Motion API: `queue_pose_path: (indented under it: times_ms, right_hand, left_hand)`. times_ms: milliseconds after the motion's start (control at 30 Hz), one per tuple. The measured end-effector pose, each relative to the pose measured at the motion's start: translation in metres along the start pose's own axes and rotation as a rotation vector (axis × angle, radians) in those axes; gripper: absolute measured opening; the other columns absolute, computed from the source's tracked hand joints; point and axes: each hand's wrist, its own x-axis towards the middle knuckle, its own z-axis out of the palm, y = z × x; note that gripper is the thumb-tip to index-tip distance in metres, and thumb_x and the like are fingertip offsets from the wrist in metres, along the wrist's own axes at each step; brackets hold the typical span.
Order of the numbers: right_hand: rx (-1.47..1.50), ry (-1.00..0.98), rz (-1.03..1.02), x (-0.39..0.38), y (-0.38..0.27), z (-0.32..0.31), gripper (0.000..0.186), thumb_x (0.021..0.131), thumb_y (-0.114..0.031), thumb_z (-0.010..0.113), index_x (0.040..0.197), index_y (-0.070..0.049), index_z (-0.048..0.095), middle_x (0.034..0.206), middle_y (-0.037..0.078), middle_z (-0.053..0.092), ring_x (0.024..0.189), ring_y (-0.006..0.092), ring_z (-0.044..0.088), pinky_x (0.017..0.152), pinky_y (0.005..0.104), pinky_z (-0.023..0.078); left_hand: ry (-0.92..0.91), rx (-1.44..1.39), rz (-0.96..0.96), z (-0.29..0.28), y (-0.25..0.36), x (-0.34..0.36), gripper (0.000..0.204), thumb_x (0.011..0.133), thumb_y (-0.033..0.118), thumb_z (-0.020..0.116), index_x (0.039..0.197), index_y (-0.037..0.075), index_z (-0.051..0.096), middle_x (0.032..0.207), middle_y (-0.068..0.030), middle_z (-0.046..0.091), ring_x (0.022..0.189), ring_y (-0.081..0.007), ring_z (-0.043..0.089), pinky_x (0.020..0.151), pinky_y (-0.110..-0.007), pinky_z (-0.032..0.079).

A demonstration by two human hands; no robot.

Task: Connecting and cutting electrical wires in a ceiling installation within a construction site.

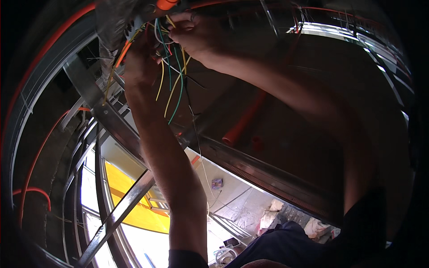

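A loose bundle of thin electrical wires [182, 96], yellow, green, white, red and black, hangs at the upper middle with its ends spread downward. My right hand [196, 38] is closed beside the top of the bundle, thumb and fingers pinching a yellow wire. Just left of it, my left hand [140, 62] is raised with its fingers curled around the wires; part of its grip is hidden. An orange strip [124, 53] sticks out beside the left hand. Above both hands is the end of an orange conduit [166, 4].
A metal frame [111, 118] runs close to my left forearm, with a diagonal strut [116, 214] below. An orange tube [237, 131] lies on the dark panel at right. Far below are a littered floor [241, 203] and a yellow surface [129, 201].
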Motion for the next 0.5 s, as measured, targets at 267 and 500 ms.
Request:
queue_pose_path:
  times_ms: [267, 500]
  right_hand:
    - [-0.095, 0.011, -0.225, 0.006, 0.008, 0.009, 0.028, 0.08, 0.004, 0.064, 0.106, 0.004, 0.053, 0.095, 0.014, 0.066, 0.087, 0.0182, 0.067, 0.076, 0.0278, 0.055]
    - [0.184, -0.06, -0.186, 0.008, 0.01, 0.007, 0.032, 0.077, 0.004, 0.068, 0.104, 0.001, 0.049, 0.095, 0.015, 0.066, 0.087, 0.0175, 0.065, 0.071, 0.027, 0.055]
  left_hand:
    - [0.033, 0.127, 0.108, 0.009, 0.013, -0.014, 0.051, 0.083, -0.016, 0.046, 0.128, 0.008, 0.048, 0.099, 0.0013, 0.056, 0.078, -0.0093, 0.048, 0.062, -0.026, 0.045]
    - [0.153, -0.387, -0.121, 0.016, 0.021, -0.011, 0.024, 0.092, 0.03, 0.048, 0.108, 0.017, 0.06, 0.09, 0.008, 0.057, 0.079, -0.0046, 0.048, 0.062, -0.023, 0.033]
